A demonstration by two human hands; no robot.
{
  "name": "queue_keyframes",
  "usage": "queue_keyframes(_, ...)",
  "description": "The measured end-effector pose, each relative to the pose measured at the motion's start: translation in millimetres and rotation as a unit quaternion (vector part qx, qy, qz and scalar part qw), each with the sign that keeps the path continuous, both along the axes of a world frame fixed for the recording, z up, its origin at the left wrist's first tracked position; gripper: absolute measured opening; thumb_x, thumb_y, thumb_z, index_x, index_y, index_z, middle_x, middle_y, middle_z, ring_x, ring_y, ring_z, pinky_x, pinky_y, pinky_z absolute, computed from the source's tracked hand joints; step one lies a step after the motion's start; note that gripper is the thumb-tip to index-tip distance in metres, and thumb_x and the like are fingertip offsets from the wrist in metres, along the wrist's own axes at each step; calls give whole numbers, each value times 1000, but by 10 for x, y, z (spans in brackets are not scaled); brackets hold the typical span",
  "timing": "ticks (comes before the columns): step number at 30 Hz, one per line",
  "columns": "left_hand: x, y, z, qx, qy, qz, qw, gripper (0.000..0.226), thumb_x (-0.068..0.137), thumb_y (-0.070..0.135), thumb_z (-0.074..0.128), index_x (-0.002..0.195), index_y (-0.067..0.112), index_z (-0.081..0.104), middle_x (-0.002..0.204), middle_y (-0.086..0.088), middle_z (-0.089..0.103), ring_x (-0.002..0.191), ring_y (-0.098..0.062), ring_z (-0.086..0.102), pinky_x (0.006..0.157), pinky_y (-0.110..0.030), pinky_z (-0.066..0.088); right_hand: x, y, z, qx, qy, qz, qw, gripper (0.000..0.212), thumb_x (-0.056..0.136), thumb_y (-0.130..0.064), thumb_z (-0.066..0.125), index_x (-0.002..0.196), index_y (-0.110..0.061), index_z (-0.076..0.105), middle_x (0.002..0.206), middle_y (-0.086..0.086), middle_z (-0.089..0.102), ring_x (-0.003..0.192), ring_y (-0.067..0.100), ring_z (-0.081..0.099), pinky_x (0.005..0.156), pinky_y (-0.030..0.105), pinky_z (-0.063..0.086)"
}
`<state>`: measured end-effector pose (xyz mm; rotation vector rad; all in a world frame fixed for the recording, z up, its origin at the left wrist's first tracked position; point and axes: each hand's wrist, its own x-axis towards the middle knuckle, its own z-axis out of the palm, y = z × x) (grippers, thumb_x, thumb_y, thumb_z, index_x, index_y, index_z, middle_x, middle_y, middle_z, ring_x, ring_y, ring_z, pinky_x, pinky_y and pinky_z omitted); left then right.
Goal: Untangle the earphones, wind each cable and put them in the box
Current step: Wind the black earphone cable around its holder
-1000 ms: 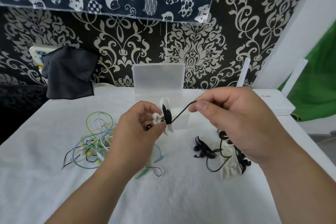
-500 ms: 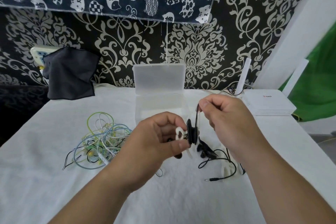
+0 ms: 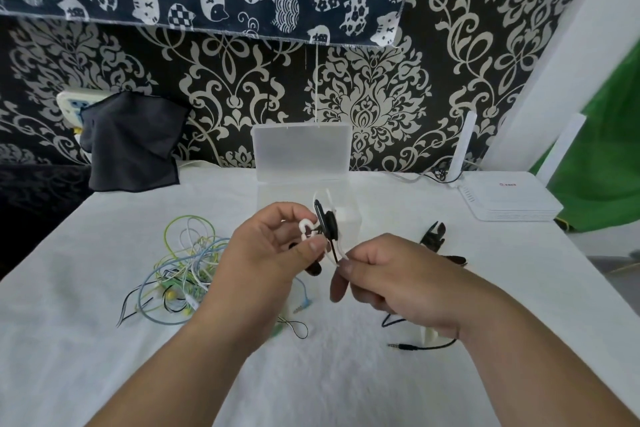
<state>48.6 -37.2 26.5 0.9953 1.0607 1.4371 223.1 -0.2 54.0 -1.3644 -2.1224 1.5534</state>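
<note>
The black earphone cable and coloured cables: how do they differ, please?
The black earphone cable is held between the left hand and right hand; the coloured cables lie untouched. The black cable is partly wound on a white winder; the coloured cables are tangled. Both are earphones.

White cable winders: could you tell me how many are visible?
2 winders: one in the left hand, wound with black cable; one on the table, partly under the right hand. Others may be hidden.

The box (image 3: 300,149) looks like cloudy, smooth plastic. The table cover (image 3: 104,374) is soft white cloth. The black cable (image 3: 333,251) is maybe rubbery.
</note>
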Motion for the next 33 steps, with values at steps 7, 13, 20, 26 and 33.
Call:
queue_keyframes(7,-28,20,-44,2,104,28,994,21,84,-9,69,94,10,64,74,-6,66,63,-17,54,63,-29,48,23,-29,68,27,38,26,999,30,101,-32,55,82,-17,74,54,-5,37,60,22,30,63,39,27)
queue_keyframes(13,-20,30,-61,7,213,5,977,31,81,-4,74,83,26,67,66,8,61,62,-13,51,66,-34,47,59,-20,170,164,54,-45,984,25,94,-23,62,73,-15,73,44,-8,34,45,12,30,47,27,28)
queue_keyframes(20,-41,11,-36,2,194,-76,978,19,79,5,74,88,21,67,87,-25,63,72,-23,49,69,-41,46,79,58,103,284,78,-141,945,12,84,-17,77,74,-23,73,67,-9,68,63,4,60,65,24,52)
queue_keyframes(26,1,-44,-2,5,131,-155,979,22,80,-1,72,88,19,67,99,-33,64,76,-27,53,66,-32,46,78,105,97,279,105,-196,934,12,87,-16,74,76,-22,73,72,-9,70,65,2,63,64,14,49)
queue_keyframes(33,40,-44,20,17,0,-153,988,24,73,-3,69,87,16,68,90,-7,67,65,-19,57,61,-25,50,19,61,10,157,82,-192,965,23,92,-31,66,77,-15,71,52,-6,46,47,10,33,47,21,29)
